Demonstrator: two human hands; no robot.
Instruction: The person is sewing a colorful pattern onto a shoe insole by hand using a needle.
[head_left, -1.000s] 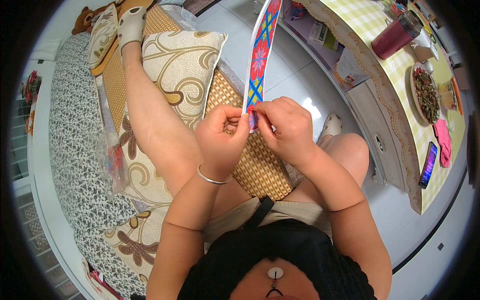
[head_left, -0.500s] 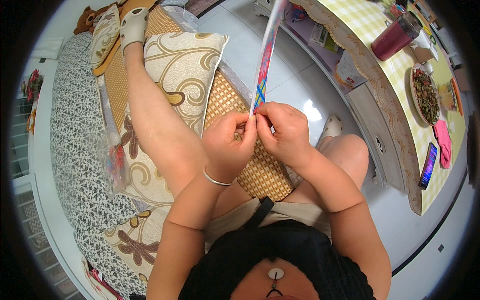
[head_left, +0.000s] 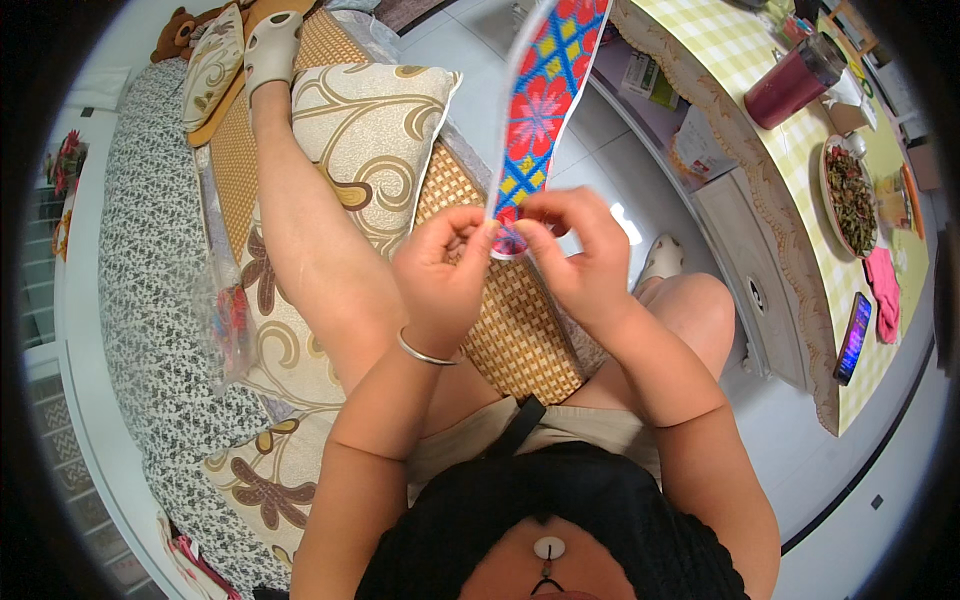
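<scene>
One long embroidered piece [head_left: 540,115] rises from between the two hands, in front of the body, leaning slightly right until the upper edge of the view cuts it off. Its face carries large red flowers with pink hearts, then blue lattice bands, then small yellow patches, all inside a thin white border; it narrows toward its lower end, which hangs over a woven mat [head_left: 525,345]. Both forearms reach forward and converge at that end. The left hand [head_left: 440,270] holds the piece's left edge in a narrow pinch, thumb against curled fingers. The right hand [head_left: 580,255] arches at the right edge, thumb and forefinger a little apart; I cannot tell whether they grip anything. Counted by size: one table [head_left: 700,40] under a checked cloth, one large scroll-patterned cushion [head_left: 370,150], two pale shoes [head_left: 273,50], one plate [head_left: 828,165] of brown-green bits, one maroon tumbler [head_left: 788,85], one pink cloth [head_left: 882,290], one phone [head_left: 853,340], one bracelet [head_left: 425,356] on the left wrist
</scene>
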